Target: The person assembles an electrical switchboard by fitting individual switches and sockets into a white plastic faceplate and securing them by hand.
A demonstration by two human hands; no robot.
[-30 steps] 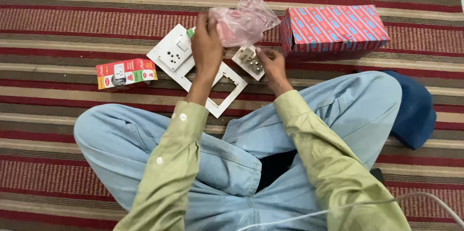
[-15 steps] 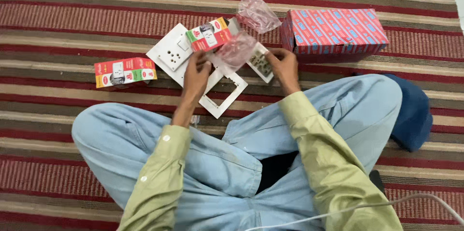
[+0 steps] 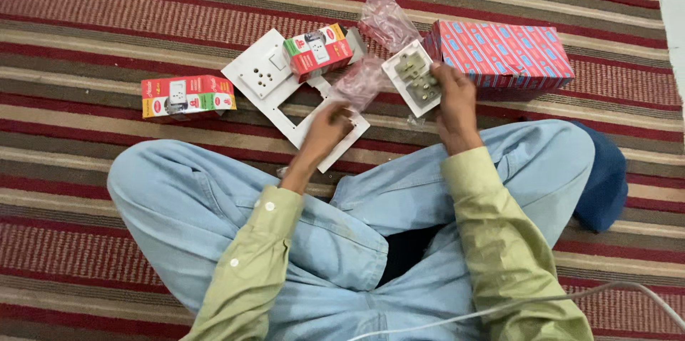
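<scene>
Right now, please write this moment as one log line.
left hand: on clear plastic wrapper | right hand: holds socket module | white frame plate: on rug | big red box: beside
</scene>
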